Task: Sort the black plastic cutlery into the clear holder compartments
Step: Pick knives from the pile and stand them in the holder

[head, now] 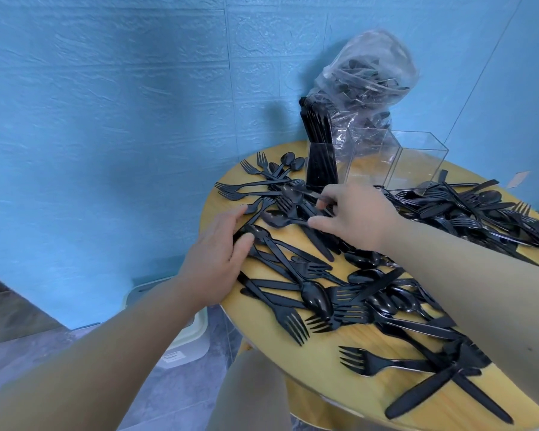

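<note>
Black plastic cutlery (349, 306) – forks, spoons and knives – lies scattered over the round wooden bench (339, 346). At its far edge stands the clear holder (374, 163): the left compartment is packed with upright black pieces, while the other two look bare. The left hand (218, 259) rests on the pile near the bench's left edge, fingers relaxed and spread, touching a spoon (255, 230). The right hand (352, 217) pinches a knife (308, 191) between curled fingers. A clear bag of cutlery (371, 88) leans against the blue wall behind the holder.
</note>
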### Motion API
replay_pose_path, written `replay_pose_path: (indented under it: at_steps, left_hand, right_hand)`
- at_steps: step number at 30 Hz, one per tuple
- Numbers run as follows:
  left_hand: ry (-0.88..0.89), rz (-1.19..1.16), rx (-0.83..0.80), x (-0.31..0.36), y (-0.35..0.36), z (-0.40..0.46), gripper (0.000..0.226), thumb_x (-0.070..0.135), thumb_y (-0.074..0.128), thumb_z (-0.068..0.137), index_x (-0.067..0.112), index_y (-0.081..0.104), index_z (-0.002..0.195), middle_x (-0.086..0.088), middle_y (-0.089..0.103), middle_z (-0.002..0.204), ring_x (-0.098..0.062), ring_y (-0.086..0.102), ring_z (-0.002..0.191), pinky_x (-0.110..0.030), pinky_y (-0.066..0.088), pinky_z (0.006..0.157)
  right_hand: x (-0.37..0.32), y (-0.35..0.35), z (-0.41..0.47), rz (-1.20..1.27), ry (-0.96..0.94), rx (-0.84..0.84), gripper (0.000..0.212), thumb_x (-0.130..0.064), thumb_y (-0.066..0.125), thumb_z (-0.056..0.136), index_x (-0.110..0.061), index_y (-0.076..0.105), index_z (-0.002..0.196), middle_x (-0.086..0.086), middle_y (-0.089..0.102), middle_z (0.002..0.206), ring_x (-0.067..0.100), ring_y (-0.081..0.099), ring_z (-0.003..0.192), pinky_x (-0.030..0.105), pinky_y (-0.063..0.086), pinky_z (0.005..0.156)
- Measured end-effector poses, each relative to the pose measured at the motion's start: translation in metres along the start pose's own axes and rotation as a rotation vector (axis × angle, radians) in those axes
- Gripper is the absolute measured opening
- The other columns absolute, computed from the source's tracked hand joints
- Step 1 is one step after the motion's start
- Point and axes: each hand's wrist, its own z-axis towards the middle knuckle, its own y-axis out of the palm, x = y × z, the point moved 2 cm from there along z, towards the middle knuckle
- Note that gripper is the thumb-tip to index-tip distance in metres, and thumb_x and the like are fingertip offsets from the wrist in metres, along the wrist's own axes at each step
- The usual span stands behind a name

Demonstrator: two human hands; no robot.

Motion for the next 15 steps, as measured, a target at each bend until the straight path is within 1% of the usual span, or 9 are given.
replay_pose_path:
  at_steps: [2, 3, 4, 6, 8, 10, 12, 13, 15]
  left_hand:
    - [-0.01, -0.075, 0.033, -0.001, -0.003, -0.004, 0.045, 0.027, 0.037, 0.1, 0.023, 0.03, 0.145, 0.004, 0.038, 0.144, 0.001, 0.034, 0.123, -0.021, 0.026, 0.101]
    - [-0.008, -0.09, 0.044, -0.001, -0.005, -0.007, 0.043, 0.027, 0.037, 0.101, 0.023, 0.033, 0.143, 0.005, 0.04, 0.142, 0.003, 0.034, 0.12, -0.018, 0.025, 0.099]
    - [0.005, -0.084, 0.051, -0.001, -0.006, -0.01, 0.041, 0.03, 0.037, 0.1, 0.023, 0.036, 0.14, 0.005, 0.04, 0.141, 0.005, 0.034, 0.119, -0.014, 0.024, 0.098]
    - [0.052, -0.036, 0.04, -0.001, -0.009, -0.018, 0.047, 0.042, 0.036, 0.092, 0.023, 0.044, 0.133, 0.008, 0.04, 0.141, 0.005, 0.032, 0.123, -0.012, 0.022, 0.101]
    - [0.118, 0.039, -0.001, 0.001, -0.012, -0.027, 0.054, 0.054, 0.035, 0.084, 0.024, 0.053, 0.125, 0.01, 0.041, 0.14, 0.002, 0.029, 0.128, -0.021, 0.023, 0.107]
    - [0.203, 0.199, -0.092, 0.007, -0.011, -0.033, 0.061, 0.065, 0.036, 0.08, 0.029, 0.056, 0.124, 0.012, 0.041, 0.142, -0.004, 0.021, 0.137, -0.034, 0.022, 0.113]
    - [0.215, 0.356, -0.215, 0.013, -0.004, -0.035, 0.073, 0.077, 0.029, 0.074, 0.038, 0.048, 0.133, 0.017, 0.03, 0.149, -0.006, 0.005, 0.143, -0.045, 0.012, 0.117]
    - [0.189, 0.407, -0.259, 0.014, -0.003, -0.034, 0.078, 0.081, 0.024, 0.071, 0.042, 0.042, 0.137, 0.019, 0.024, 0.152, -0.006, -0.002, 0.144, -0.048, 0.008, 0.118]
    - [0.167, 0.439, -0.299, 0.031, 0.008, -0.028, 0.084, 0.083, 0.016, 0.068, 0.045, 0.034, 0.141, 0.02, 0.016, 0.155, -0.006, -0.008, 0.144, -0.05, 0.004, 0.117]
  right_hand:
    - [-0.008, 0.0, -0.007, 0.06, -0.046, -0.104, 0.031, -0.05, 0.067, 0.079, -0.021, 0.06, 0.089, -0.007, 0.055, 0.069, 0.015, 0.055, 0.066, 0.027, 0.041, 0.058]
    - [-0.011, 0.002, -0.009, 0.042, -0.06, -0.163, 0.034, -0.052, 0.068, 0.076, -0.021, 0.06, 0.087, -0.008, 0.054, 0.069, 0.014, 0.054, 0.066, 0.027, 0.042, 0.058]
    - [-0.013, 0.004, -0.01, -0.009, -0.068, -0.203, 0.036, -0.055, 0.068, 0.075, -0.022, 0.06, 0.086, -0.009, 0.055, 0.07, 0.014, 0.054, 0.067, 0.028, 0.043, 0.06]
    - [-0.012, 0.009, -0.009, -0.121, -0.058, -0.204, 0.036, -0.056, 0.066, 0.076, -0.022, 0.06, 0.085, -0.009, 0.055, 0.072, 0.016, 0.055, 0.071, 0.029, 0.047, 0.064]
    - [-0.009, 0.01, -0.009, -0.129, -0.025, -0.15, 0.032, -0.053, 0.065, 0.079, -0.022, 0.059, 0.087, -0.007, 0.058, 0.076, 0.019, 0.057, 0.076, 0.031, 0.049, 0.068]
    - [-0.009, 0.005, -0.011, -0.087, -0.009, -0.101, 0.031, -0.051, 0.064, 0.08, -0.022, 0.058, 0.089, -0.005, 0.059, 0.08, 0.02, 0.057, 0.078, 0.032, 0.048, 0.068]
    - [-0.007, -0.003, -0.018, -0.058, -0.011, -0.07, 0.029, -0.048, 0.065, 0.081, -0.021, 0.057, 0.09, -0.007, 0.055, 0.075, 0.02, 0.055, 0.076, 0.03, 0.044, 0.065]
    - [-0.005, -0.006, -0.021, -0.057, -0.007, -0.055, 0.028, -0.046, 0.065, 0.081, -0.02, 0.057, 0.091, -0.008, 0.054, 0.073, 0.02, 0.055, 0.075, 0.03, 0.043, 0.064]
    - [0.01, -0.024, -0.043, -0.063, 0.046, -0.027, 0.025, -0.042, 0.064, 0.083, -0.02, 0.058, 0.092, -0.007, 0.054, 0.072, 0.02, 0.055, 0.074, 0.03, 0.043, 0.064]
